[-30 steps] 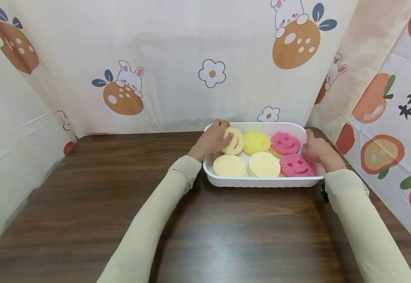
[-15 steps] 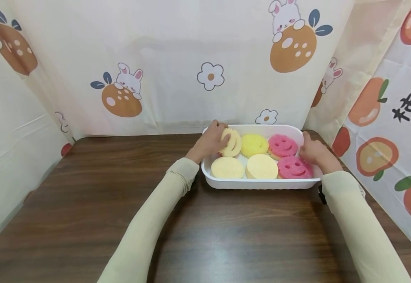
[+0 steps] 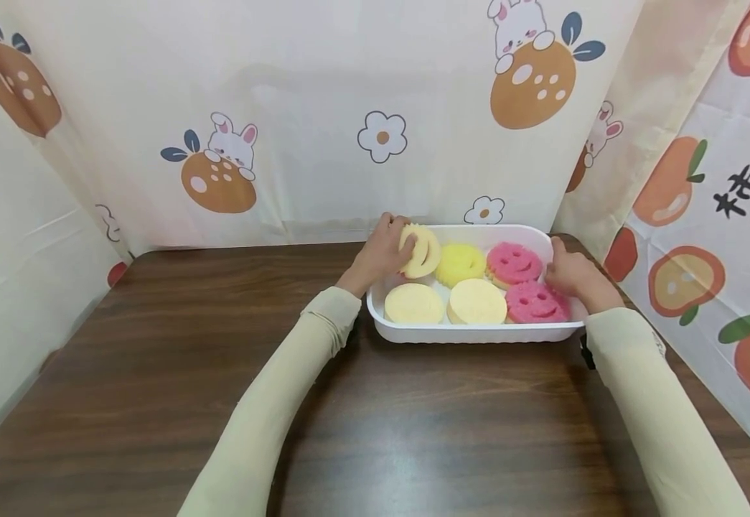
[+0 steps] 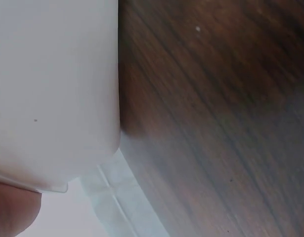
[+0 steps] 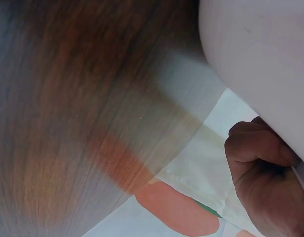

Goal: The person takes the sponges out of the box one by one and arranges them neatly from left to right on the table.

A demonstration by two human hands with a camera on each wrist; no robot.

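A white tray (image 3: 471, 332) stands at the table's far right and holds several round sponges. My left hand (image 3: 403, 238) grips a pale yellow smiley sponge (image 3: 425, 253) at the tray's back left corner and holds it tilted up on edge. Beside it lie a bright yellow smiley sponge (image 3: 460, 263) and a pink smiley sponge (image 3: 512, 262). In the front row are two plain pale sponges (image 3: 413, 304) and another pink smiley sponge (image 3: 535, 302). My right hand (image 3: 559, 270) grips the tray's right rim. The right wrist view shows its fingers (image 5: 260, 173) curled under the tray wall (image 5: 260, 59).
The dark wooden table (image 3: 155, 373) stretches to the left and front of the tray. Printed curtains (image 3: 323, 108) close in the back and both sides, close behind the tray. The left wrist view shows only the tray wall (image 4: 53, 89) and the table's wood (image 4: 216, 98).
My left hand has raised the pale smiley sponge a little higher and more upright. My right hand has stayed on the tray's right rim.
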